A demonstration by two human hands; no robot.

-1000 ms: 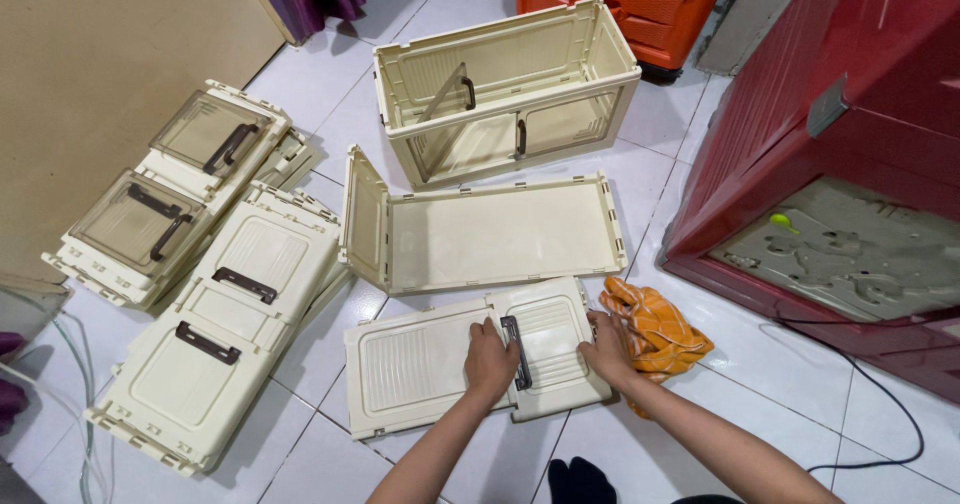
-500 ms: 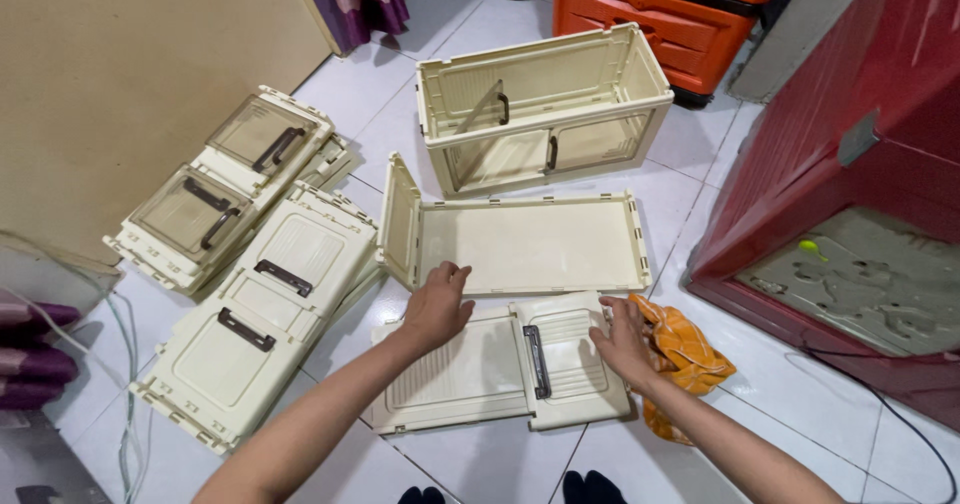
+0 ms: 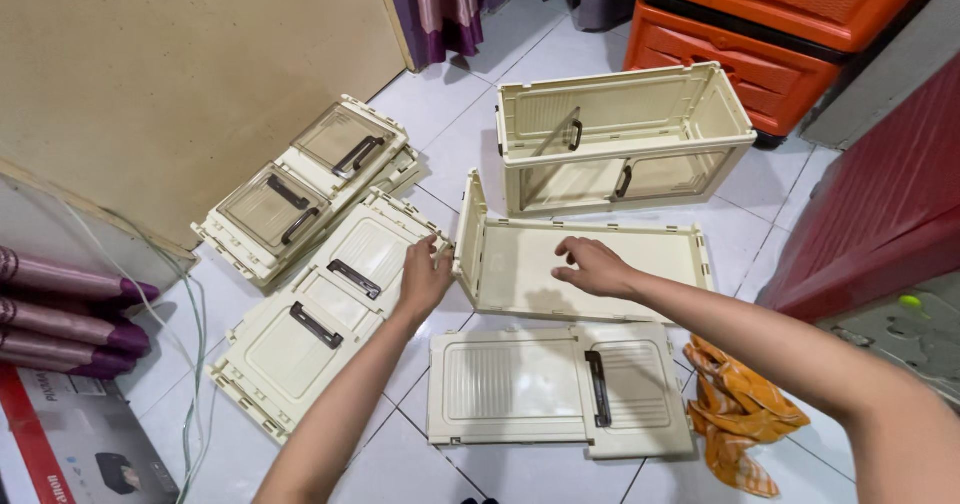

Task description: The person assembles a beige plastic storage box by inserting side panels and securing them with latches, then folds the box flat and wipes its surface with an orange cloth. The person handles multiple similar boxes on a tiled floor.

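Observation:
My left hand (image 3: 424, 277) rests against the left upright flap of a cream plastic folding box part (image 3: 640, 264) that lies flat on the white tiled floor. My right hand (image 3: 594, 266) hovers over the inside of that same part, fingers loosely curled, holding nothing. In front of it lies a cream lid panel (image 3: 520, 386) with a dark handle, untouched. An assembled cream box (image 3: 618, 134) with clear doors stands behind.
Folded cream panels (image 3: 320, 304) and clear-door panels (image 3: 300, 189) are stacked at the left by a brown board (image 3: 180, 74). An orange cloth (image 3: 740, 404) lies at the right. Orange drawers (image 3: 790, 24) and a red cabinet (image 3: 890, 204) stand behind and right. Purple rolls (image 3: 70, 309) and a cable lie far left.
Both hands left the lid panel with the dark handle and moved forward to the flat box part behind it. The camera view shifted left.

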